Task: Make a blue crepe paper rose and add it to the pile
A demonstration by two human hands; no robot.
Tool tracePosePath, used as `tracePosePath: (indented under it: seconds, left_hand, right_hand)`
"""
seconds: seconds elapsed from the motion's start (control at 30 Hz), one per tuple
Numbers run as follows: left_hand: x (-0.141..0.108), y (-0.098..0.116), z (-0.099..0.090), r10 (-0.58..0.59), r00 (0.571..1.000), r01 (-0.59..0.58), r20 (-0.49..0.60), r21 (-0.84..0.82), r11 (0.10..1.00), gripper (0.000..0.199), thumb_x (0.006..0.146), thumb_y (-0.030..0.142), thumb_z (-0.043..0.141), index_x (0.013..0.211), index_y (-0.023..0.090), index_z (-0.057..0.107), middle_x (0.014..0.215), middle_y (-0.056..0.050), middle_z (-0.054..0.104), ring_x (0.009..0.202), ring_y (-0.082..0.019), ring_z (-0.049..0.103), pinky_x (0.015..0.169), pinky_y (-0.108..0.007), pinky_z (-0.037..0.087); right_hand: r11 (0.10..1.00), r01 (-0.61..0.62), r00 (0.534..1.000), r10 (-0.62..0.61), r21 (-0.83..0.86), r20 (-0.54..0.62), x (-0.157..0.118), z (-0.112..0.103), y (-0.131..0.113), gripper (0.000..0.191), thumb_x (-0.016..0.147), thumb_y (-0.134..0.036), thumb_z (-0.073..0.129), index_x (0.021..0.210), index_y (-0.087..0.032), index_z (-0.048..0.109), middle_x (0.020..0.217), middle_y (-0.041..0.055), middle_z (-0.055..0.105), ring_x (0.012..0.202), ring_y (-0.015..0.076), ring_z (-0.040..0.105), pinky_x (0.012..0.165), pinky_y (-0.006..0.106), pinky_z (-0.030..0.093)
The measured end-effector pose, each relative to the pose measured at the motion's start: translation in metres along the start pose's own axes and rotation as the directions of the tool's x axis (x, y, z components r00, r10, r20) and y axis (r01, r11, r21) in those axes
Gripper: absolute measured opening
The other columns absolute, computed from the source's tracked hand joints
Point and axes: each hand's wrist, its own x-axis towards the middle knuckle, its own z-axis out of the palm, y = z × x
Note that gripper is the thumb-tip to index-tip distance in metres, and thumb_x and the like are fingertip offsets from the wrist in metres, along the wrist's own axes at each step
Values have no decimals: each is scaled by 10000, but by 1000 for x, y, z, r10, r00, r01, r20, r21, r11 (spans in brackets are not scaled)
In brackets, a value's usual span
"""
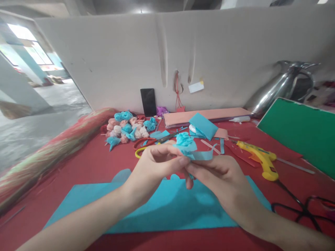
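Observation:
A blue crepe paper flower [185,140] is held up in front of me, its ruffled petals pointing upward. My left hand [159,164] is closed on its base, thumb and fingers pinched together. From the other side my right hand [222,177] pinches the lower end of the same flower, its fingertips meeting those of the left. A loose blue paper strip [204,155] sticks out to the right from the base, above the right fingers. Beneath both hands lies a large blue crepe paper sheet [146,216] on the red tabletop [102,170].
Finished pink, white and blue paper flowers [127,128] are piled at the back left. Scissors [167,137] lie behind my hands. At right are a yellow glue gun [258,157] with a black cord, a green board [300,129] and a metal jug [277,87]. A phone [148,102] leans on the back panel.

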Motion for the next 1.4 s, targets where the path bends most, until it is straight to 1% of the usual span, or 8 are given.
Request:
tracePosePath:
  seconds: [0.3, 0.43, 0.53, 0.63, 0.83, 0.93, 1.13, 1.4]
  left_hand:
    - [3, 0, -1, -12, 1000, 12, -7, -6, 1000, 131, 754, 221, 684, 642, 155, 678, 576, 15, 655, 495, -112, 606, 519, -219, 476]
    - [1, 3, 2, 11, 996, -8, -90, 33, 999, 106, 729, 196, 692, 635, 149, 680, 587, 19, 622, 522, -93, 562, 525, -200, 474]
    - [0, 4, 4, 36, 984, -30, -172, 39, 999, 69, 687, 181, 718, 626, 168, 687, 640, 21, 626, 609, -102, 571, 628, -207, 498]
    - [-1, 2, 5, 95, 979, -85, -179, 61, 995, 20, 687, 201, 732, 693, 212, 718, 728, 25, 646, 707, -119, 587, 694, -215, 506]
    - [-2, -3, 4, 139, 972, -117, -187, 127, 985, 34, 688, 232, 756, 711, 242, 733, 786, 36, 653, 752, -103, 596, 680, -165, 500]
    - [-2, -3, 6, 167, 962, -135, -215, 155, 979, 28, 687, 201, 751, 683, 214, 727, 797, 25, 651, 760, -106, 604, 679, -166, 508]
    - [-6, -6, 7, 238, 950, -195, -201, 211, 958, 60, 703, 179, 744, 678, 226, 717, 731, 50, 623, 708, -64, 579, 630, -116, 490]
    - [-9, -7, 11, 278, 927, -193, -252, 316, 929, 47, 684, 194, 758, 714, 220, 732, 732, 23, 665, 751, -109, 601, 724, -192, 515]
  right_hand:
    - [992, 68, 997, -72, -108, -31, 4, 1, 0, 323, 867, -251, 541, 558, -182, 607, 590, -25, 620, 608, 95, 592, 596, 176, 463]
    - [980, 126, 989, -136, -153, -56, 3, 2, 1, 200, 841, -216, 585, 670, -220, 690, 641, -34, 684, 631, 107, 637, 587, 178, 486]
    - [959, 165, 967, -203, -230, -153, 1, 2, 1, 121, 797, -178, 630, 719, -237, 703, 684, -38, 709, 677, 126, 660, 621, 197, 506]
    - [937, 187, 923, -270, -296, -272, -1, 2, 2, 108, 758, -159, 649, 683, -229, 682, 632, -35, 679, 615, 129, 628, 592, 221, 506]
    - [960, 137, 906, -221, -245, -361, -1, 6, 4, 95, 742, -216, 660, 647, -221, 661, 662, 0, 672, 648, 169, 625, 561, 275, 506]
    - [950, 219, 886, -288, -221, -362, -1, 7, 5, 124, 754, -180, 645, 641, -229, 650, 588, -29, 636, 626, 150, 619, 523, 246, 498]
    - [896, 333, 850, -421, -295, -318, -3, 3, 6, 168, 741, -76, 651, 804, -229, 679, 770, -38, 678, 653, 102, 594, 590, 224, 501]
    - [720, 517, 712, -662, -463, -234, -2, 1, 6, 206, 731, -15, 613, 817, -192, 676, 747, 29, 661, 669, 153, 587, 592, 303, 483]
